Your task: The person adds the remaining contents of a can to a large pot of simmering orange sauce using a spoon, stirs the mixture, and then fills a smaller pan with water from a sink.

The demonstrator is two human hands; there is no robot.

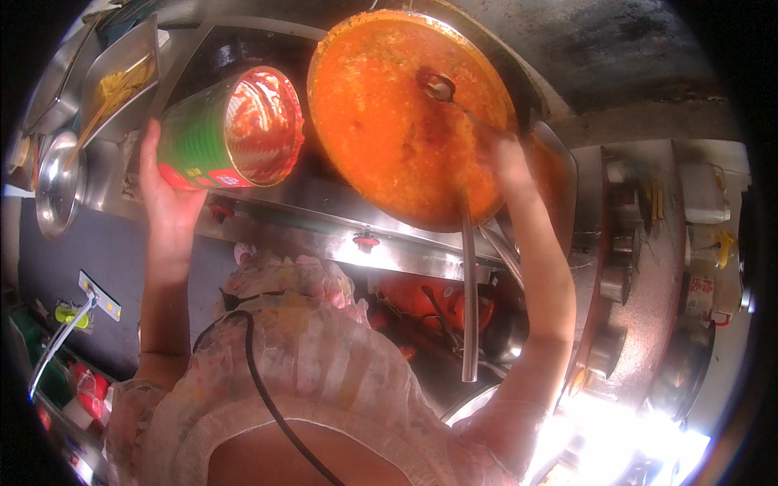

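Note:
My left hand [173, 197] holds a large green and red tin can [197, 136] from beneath and its far side. The can is tipped on its side, its mouth facing right towards the pan, and red residue coats the inside. Thick orange-red sauce [383, 103] fills a wide round pan [425, 228] on the stove. Over the pan's right side, my right hand [506, 159], blurred, is closed on the handle of a metal ladle [439, 87]. The ladle's bowl lies in the sauce. A long tubular metal handle [470, 304] juts from the pan's near edge towards me.
Red knobs [366, 242] line the stove's steel front. At left stand a steel container [130, 73] with yellow food and chopsticks, and a metal bowl [61, 185]. Metal containers [614, 282] line a shelf at right. A squeegee [91, 297] is at lower left.

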